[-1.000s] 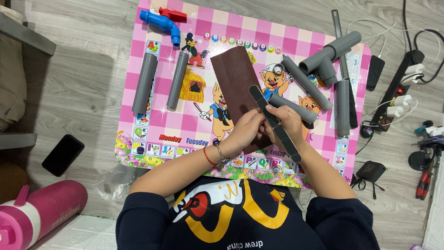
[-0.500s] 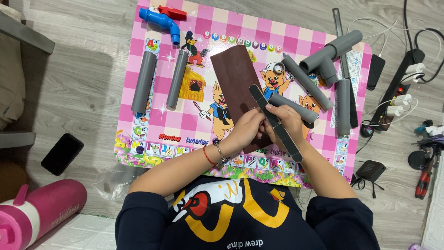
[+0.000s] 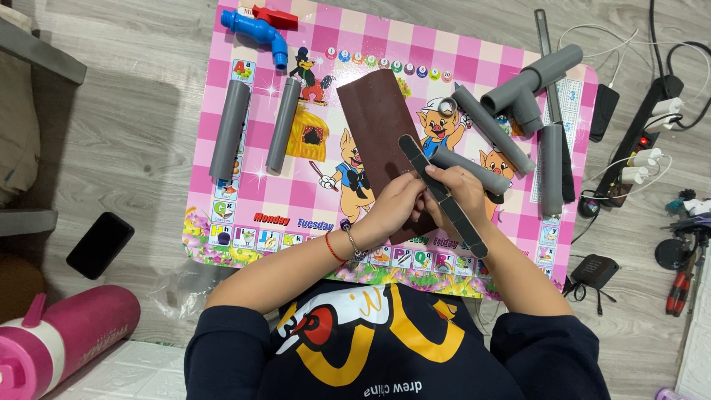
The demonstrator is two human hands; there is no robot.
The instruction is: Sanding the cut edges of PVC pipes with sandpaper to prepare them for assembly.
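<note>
Holding a short grey pipe piece over the near-right part of the pink play mat, both hands meet above the mat's near edge. Right hand wraps the pipe's near end, fingers curled and pressed together around it. Left hand closes on the dark flat file, thumb and fingertips pinching its middle; exact finger placement beneath the file cannot be told.

File crosses the pipe's held end. Its long axis runs diagonal: far tip toward the mat's far-left corner, near tip toward the near-right corner. Pipe's long axis is flatter, free end pointing to the mat's right edge, other end buried in the right hand.

Judgement: to work the pipe end cleanly, keep the file flat against the rim, stroke along the file's length, turn the pipe a little between strokes, grip the pipe firmly so it doesn't roll.

Brown sandpaper sheet lies just beside the hands, toward the far edge. Two grey pipes lie near the left edge, well apart.
</note>
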